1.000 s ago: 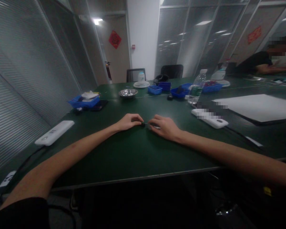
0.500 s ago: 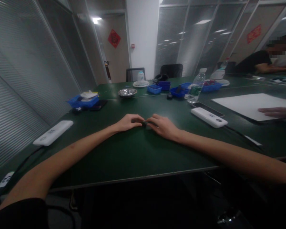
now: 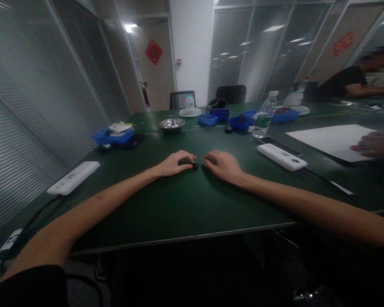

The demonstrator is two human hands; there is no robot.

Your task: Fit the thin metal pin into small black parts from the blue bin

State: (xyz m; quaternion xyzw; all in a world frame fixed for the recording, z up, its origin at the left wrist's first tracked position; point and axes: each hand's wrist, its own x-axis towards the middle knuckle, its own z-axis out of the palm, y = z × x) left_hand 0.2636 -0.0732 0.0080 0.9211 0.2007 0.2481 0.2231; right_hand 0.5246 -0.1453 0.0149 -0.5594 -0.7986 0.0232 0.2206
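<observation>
My left hand (image 3: 176,163) rests over the green table (image 3: 179,213) with thumb and fingers closed on a small dark piece (image 3: 195,166) that has a bit of green on it. What kind of piece it is, I cannot make out. Just to the right, my right hand (image 3: 224,166) is curled with its fingertips pinched together. A thin pale sliver shows at those fingertips, too small to name. A narrow gap separates the two hands.
White power banks (image 3: 73,178) with cables lie on both sides. Beyond are a metal bowl (image 3: 172,124), blue trays (image 3: 113,135), a water bottle (image 3: 265,115) and a phone (image 3: 280,146). At right, another person's blurred hand (image 3: 376,145) is over a white board (image 3: 333,140).
My hands have drawn slightly apart, the right one moving rightward from the dark piece, which stays in my left fingers. The other person's hand at right has risen and blurred.
</observation>
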